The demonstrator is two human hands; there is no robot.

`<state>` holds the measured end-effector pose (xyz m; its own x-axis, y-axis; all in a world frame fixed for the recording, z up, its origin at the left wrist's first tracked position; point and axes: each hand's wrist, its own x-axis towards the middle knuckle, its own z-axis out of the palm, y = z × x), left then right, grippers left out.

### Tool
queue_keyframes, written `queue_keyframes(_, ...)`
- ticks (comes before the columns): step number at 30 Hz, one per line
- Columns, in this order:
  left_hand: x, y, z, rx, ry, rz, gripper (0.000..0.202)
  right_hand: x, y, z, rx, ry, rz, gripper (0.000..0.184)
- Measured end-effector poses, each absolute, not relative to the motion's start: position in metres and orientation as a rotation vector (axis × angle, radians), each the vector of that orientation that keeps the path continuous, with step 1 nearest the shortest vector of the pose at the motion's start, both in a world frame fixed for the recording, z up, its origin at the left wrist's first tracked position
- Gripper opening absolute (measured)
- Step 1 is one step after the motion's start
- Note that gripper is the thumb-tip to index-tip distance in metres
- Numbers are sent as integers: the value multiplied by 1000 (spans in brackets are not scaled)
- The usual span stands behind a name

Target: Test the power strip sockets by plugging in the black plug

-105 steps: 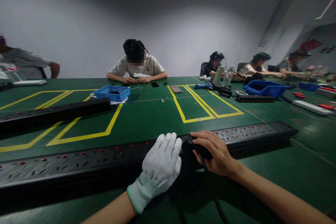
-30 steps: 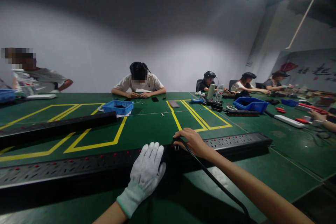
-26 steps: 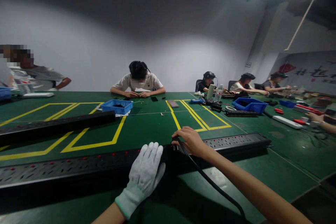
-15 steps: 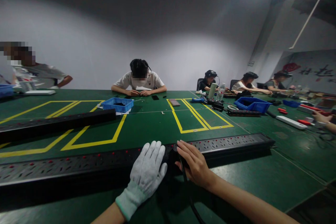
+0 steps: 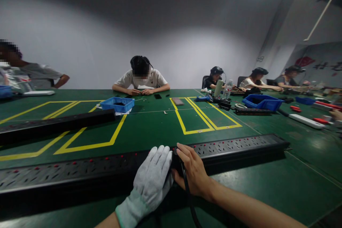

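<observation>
A long black power strip point(image 5: 235, 146) with many sockets and small red switches lies across the table in front of me. My left hand point(image 5: 153, 176), in a pale grey glove, rests on the strip near its middle with the fingers stretched out. Just right of it, my bare right hand point(image 5: 194, 172) curls around a black plug point(image 5: 175, 152), pressed against the top of the strip. From the plug a black cord point(image 5: 189, 194) runs down toward the table's near side. My fingers partly cover the plug and the sockets beneath it.
Another black power strip point(image 5: 66, 124) lies at the left. Blue bins point(image 5: 117, 105) stand beyond it and at the right point(image 5: 263, 103). Yellow tape marks the green table point(image 5: 152, 128). A white power strip point(image 5: 307, 121) lies at the right. Several co-workers sit around.
The gloved left hand has shifted right against the plug, and its thumb is tucked in. My right hand stays at the plug. The view has turned slightly.
</observation>
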<state>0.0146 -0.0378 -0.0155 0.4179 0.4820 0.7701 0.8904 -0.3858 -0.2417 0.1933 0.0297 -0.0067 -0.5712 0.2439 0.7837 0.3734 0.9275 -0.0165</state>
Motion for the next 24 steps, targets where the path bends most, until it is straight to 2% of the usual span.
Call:
queue_keyframes(6,13,-38,-14,-2038,-1176,-799,52,199,30,1,-446,-2278,-163,53)
queue_keyframes(24,14,-39,-8,-2084,-1206,-789,47,205,28,7,-472,-2335,-174,52)
